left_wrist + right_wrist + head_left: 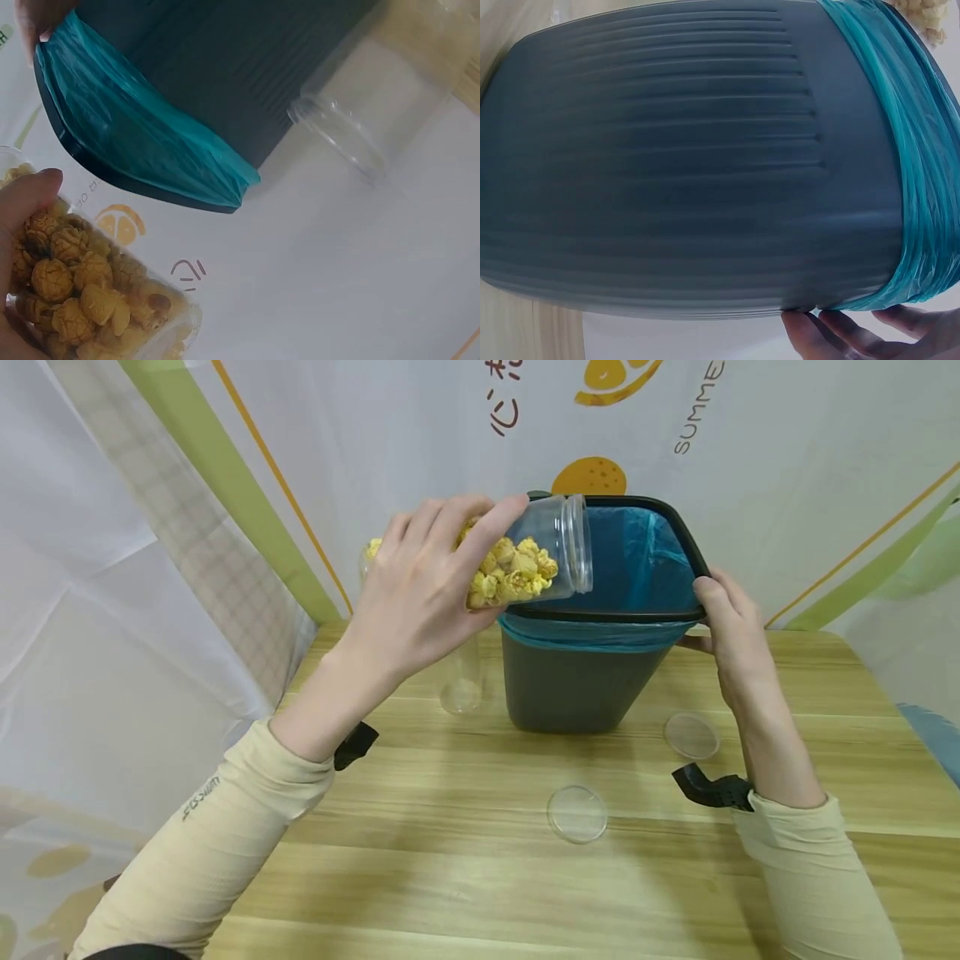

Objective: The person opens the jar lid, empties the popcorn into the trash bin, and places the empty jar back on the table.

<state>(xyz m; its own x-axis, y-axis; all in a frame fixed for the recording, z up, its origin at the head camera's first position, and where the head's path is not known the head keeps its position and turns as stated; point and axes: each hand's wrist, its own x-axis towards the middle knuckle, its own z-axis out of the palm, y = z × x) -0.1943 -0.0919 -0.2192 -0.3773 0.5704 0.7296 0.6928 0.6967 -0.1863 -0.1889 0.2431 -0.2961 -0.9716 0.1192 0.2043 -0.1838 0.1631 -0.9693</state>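
Note:
My left hand (423, 572) grips a clear plastic jar (551, 518) lying on its side, its open mouth over the left part of a trash can's rim. Yellow popcorn (517, 568) fills the jar's lower side and stays back from the mouth. The dark grey trash can (570, 685) has a black rim and a blue bag (630, 556) lining it, folded over the outside. At the rim's right side my right hand (738, 627) holds on, thumb on top and fingers beneath. In the right wrist view, those fingers (855, 334) touch the can near the bag's edge.
A second clear jar (460, 681) stands left of the can, partly hidden by my left hand; its mouth (337, 139) shows in the left wrist view. Two clear round lids, one in front (577, 814) and one at right (692, 735), lie on the wooden table (465, 868). A printed curtain (420, 427) hangs behind.

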